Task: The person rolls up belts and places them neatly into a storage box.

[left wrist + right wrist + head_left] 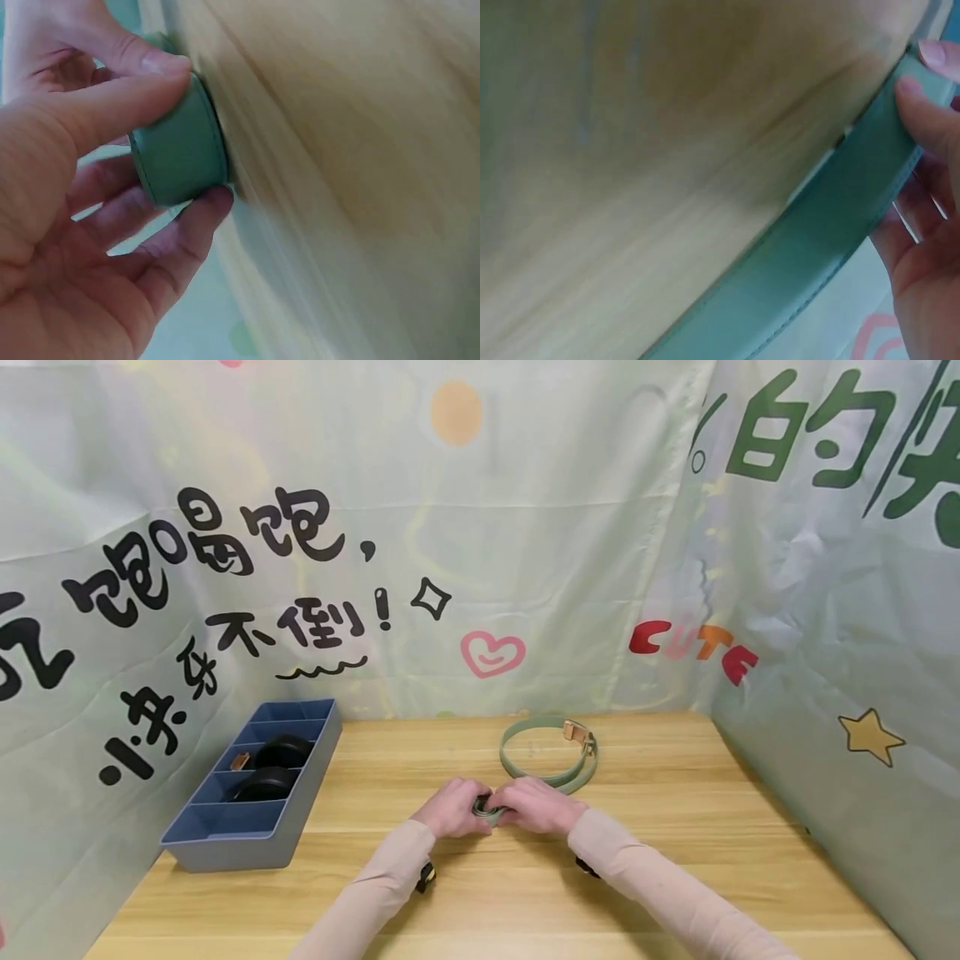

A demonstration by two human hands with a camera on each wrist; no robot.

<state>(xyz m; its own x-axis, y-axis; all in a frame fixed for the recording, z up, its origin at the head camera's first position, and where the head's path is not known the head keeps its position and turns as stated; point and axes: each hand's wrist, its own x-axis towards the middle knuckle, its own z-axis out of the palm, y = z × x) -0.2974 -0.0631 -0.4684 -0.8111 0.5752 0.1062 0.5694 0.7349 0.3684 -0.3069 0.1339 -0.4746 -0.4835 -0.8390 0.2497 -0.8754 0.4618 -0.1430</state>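
Note:
A green belt (489, 810) with stitched edges is partly coiled, its rolled end between my two hands. The rest of it loops behind them on the table, with a gold-coloured buckle (576, 732) at the far side. My left hand (452, 808) grips the coil, thumb on one side and fingers curled round the other, as the left wrist view shows. With thumb and fingers my right hand (538, 804) pinches the strap (810, 232) beside the coil. In the right wrist view the strap runs away from that hand along the wooden surface.
At the left on the wooden table (652, 860) stands a blue-grey divided tray (232, 821). Two black coiled items (285, 750) lie in its middle compartments, one by a brownish metallic piece (240, 762). Printed cloth (570, 568) walls the table at the back and sides.

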